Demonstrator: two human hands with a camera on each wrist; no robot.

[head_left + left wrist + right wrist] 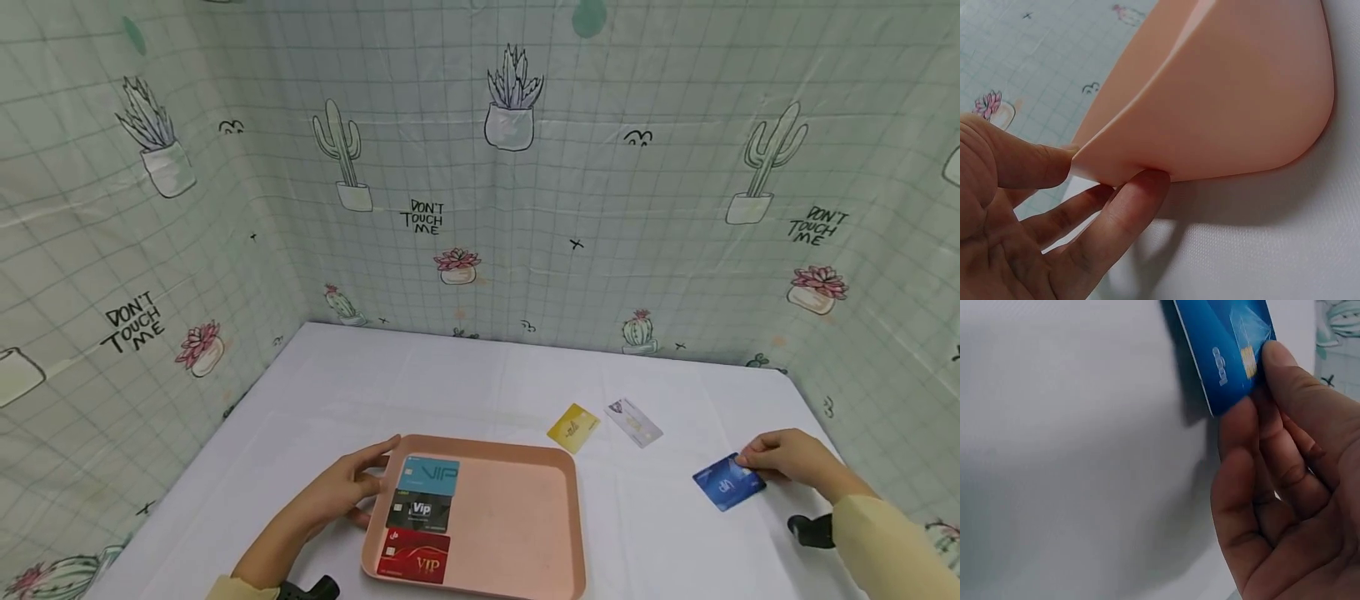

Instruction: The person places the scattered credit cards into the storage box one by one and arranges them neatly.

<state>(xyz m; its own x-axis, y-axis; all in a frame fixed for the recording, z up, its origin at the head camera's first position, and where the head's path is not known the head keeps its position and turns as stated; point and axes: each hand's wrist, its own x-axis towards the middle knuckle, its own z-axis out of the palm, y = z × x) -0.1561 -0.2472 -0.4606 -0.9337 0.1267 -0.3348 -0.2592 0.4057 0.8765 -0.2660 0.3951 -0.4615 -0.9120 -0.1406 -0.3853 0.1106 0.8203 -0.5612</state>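
A pink tray [517,525] lies on the white table, and my left hand [341,490] grips its left edge. In the left wrist view, the thumb meets the tray's rim while other fingertips [1150,184] press low against its outer wall. Along the tray's left side, a light blue VIP card [427,476], a black Vip card [417,510] and a red VIP card [414,556] form a column. Off to the right, my right hand [798,458] pinches a blue card [727,483] by one corner between thumb and fingers. The card's gold chip shows in the right wrist view.
Beyond the tray's far right corner, a yellow card [573,428] and a silver-white card [634,422] lie on the table [465,375]. A cactus-print cloth [420,308] surrounds the table at the back and both sides.
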